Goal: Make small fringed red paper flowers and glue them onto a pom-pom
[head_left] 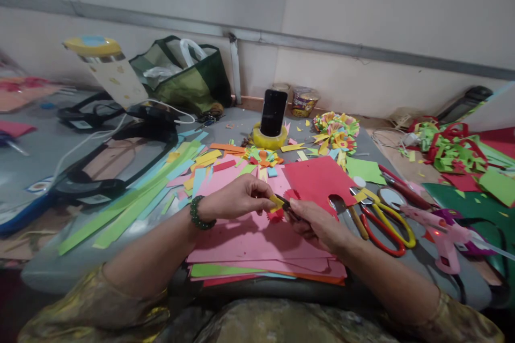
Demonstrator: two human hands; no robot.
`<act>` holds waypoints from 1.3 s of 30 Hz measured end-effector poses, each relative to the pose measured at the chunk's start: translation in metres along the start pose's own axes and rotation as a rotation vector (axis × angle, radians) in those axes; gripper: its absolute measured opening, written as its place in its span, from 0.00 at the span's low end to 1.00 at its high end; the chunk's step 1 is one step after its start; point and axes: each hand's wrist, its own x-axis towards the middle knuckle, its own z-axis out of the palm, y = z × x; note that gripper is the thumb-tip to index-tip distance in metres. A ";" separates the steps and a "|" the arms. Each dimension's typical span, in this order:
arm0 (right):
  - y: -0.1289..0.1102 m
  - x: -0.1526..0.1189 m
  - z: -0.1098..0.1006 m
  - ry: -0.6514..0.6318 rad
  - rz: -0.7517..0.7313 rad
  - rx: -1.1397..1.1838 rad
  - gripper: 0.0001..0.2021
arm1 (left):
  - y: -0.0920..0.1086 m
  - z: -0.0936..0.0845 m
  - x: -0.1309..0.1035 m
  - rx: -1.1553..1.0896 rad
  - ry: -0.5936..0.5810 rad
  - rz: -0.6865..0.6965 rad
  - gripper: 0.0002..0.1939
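My left hand (243, 195), with a dark green bead bracelet at the wrist, pinches a small yellow paper piece (276, 202) between thumb and fingers. My right hand (316, 224) is closed around a small dark tool (286, 207), whose tip meets the yellow paper; its exact kind is hidden by my fingers. Both hands are over a stack of pink paper sheets (241, 244). Red zigzag-edged paper (275, 216) shows behind the hands. A larger red sheet (317, 177) lies just beyond my right hand.
Scissors with red and yellow handles (392, 222) and a pink glue gun (446, 233), its light lit, lie at right. Green paper strips (137, 209) spread at left. A phone (274, 112) stands in a yellow tape roll (269, 139), near paper flowers (338, 129).
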 end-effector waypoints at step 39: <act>0.004 0.010 -0.004 0.327 -0.475 -0.509 0.18 | -0.003 0.010 0.009 0.013 0.037 -0.041 0.17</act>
